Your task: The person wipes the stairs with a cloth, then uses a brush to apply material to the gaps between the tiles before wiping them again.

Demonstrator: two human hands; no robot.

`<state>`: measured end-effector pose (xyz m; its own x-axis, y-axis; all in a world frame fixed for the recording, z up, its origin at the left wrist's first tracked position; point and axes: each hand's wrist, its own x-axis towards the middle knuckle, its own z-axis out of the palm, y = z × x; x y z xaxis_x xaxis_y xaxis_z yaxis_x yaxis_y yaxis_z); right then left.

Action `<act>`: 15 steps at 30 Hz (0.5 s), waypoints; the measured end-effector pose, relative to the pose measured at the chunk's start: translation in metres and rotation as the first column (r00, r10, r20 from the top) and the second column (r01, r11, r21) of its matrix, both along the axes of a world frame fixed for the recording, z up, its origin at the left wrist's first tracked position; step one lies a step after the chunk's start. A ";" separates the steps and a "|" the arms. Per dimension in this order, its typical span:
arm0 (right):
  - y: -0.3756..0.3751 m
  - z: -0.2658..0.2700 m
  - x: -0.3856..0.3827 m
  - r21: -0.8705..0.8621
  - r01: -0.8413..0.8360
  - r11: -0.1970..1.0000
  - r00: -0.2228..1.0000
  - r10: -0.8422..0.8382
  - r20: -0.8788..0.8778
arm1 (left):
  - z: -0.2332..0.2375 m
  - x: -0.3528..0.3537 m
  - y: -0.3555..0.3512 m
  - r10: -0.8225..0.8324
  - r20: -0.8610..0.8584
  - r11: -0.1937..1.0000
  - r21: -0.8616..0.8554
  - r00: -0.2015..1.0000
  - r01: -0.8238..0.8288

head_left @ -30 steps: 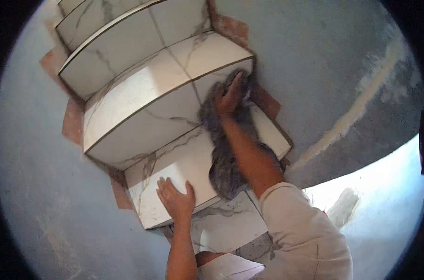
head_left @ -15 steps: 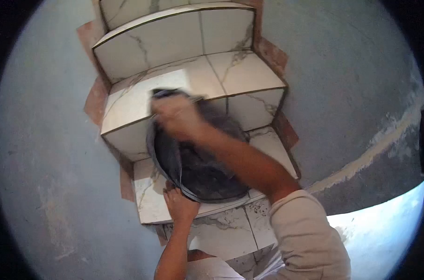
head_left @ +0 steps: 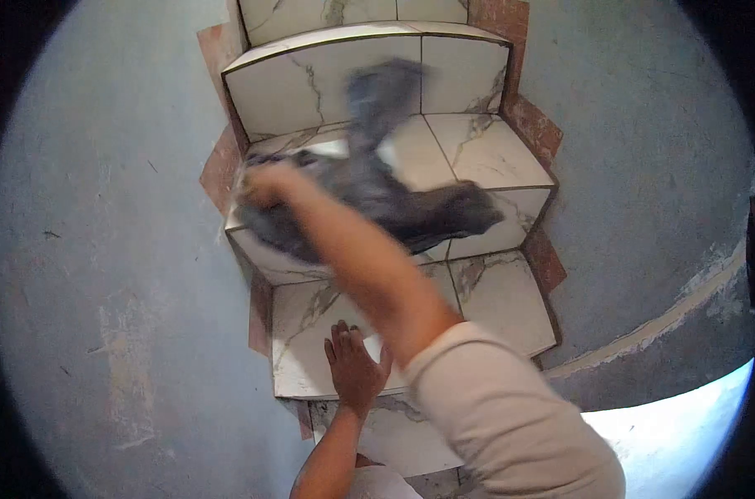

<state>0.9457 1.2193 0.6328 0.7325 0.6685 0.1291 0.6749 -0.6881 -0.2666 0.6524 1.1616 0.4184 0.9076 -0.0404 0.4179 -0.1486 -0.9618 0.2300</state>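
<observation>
A dark grey cloth [head_left: 377, 195], with a look of a worn garment, is spread across a marble-patterned stair step [head_left: 510, 158]. Part of it flies up in front of the riser, smeared by motion. At the cloth's left end my right hand [head_left: 265, 185] is closed on the fabric, its fingers blurred. My right arm reaches across from the lower right. On the lower tread [head_left: 502, 291], my left hand [head_left: 355, 370] lies flat with the fingers stretched out, apart from the cloth and holding nothing.
Another tiled riser [head_left: 361, 79] rises behind the cloth. Grey-blue walls [head_left: 120, 249] flank the stairs on both sides, with reddish-brown patches [head_left: 224, 170] along the step edges. Bright light falls at the lower right.
My right hand has swept the cloth off the lower tread, up and left onto the step above, flinging part of it out. My left hand has let go of the cloth's edge and rests flat.
</observation>
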 end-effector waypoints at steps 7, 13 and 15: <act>-0.125 0.013 0.025 -0.205 -0.061 0.977 0.988 0.030 -0.150 | 0.021 -0.004 -0.008 0.050 -0.166 0.996 -0.064 0.985 -0.061; -0.413 -0.054 0.141 -0.261 0.509 0.820 0.860 -0.491 0.136 | 0.014 -0.004 -0.013 0.102 -0.140 0.992 -0.057 0.985 -0.111; -0.439 -0.057 0.130 -0.117 0.652 0.749 0.758 -0.642 0.113 | 0.016 -0.003 -0.013 0.093 -0.120 0.993 -0.059 0.988 -0.101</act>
<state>1.0758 0.7798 0.5759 0.9900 0.0513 0.1316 0.0656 -0.9922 -0.1062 0.6499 1.1487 0.4342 0.9485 0.0739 0.3080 -0.0239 -0.9529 0.3023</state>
